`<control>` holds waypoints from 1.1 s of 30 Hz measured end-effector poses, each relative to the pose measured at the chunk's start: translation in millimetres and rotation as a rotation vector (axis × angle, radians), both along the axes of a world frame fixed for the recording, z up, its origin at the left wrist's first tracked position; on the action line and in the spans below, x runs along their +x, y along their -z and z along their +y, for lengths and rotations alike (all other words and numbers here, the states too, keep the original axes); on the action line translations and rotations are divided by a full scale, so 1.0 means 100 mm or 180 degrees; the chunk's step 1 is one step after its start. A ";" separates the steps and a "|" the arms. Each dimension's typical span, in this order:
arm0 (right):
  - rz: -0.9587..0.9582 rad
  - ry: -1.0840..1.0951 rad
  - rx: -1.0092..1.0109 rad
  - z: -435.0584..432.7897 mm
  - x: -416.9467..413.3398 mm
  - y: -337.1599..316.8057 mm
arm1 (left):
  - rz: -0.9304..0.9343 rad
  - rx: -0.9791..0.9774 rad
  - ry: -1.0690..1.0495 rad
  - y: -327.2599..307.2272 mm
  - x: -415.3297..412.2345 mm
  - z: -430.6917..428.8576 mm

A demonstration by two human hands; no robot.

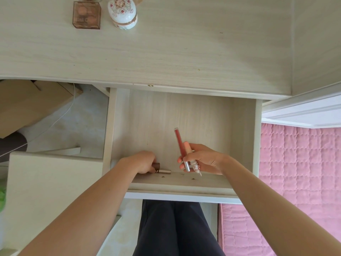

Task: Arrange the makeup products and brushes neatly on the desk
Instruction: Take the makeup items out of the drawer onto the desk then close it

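Lipstick beside drawer front wall

Slim lip gloss tube, red with a clear tip and silver cap, held tilted over the open drawer in the right hand, along with a small pale tube whose pointed end pokes out below the fingers. Brown-and-metallic lipstick lies flat by the drawer's front wall, gripped by the left hand. Far left of tabletop: translucent brown square case just beside a white floral egg-shaped jar, not touching.
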State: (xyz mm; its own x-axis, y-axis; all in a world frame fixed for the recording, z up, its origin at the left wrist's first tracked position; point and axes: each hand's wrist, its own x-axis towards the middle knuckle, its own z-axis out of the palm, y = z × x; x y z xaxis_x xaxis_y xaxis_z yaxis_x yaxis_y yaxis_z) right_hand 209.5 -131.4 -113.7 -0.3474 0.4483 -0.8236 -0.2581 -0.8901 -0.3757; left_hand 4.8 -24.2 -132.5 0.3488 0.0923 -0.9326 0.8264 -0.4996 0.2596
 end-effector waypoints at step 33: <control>-0.1033 0.1239 0.0609 0.01 -0.05 -1.12 | -0.2160 -0.0470 -0.4593 -1.33 0.28 -0.17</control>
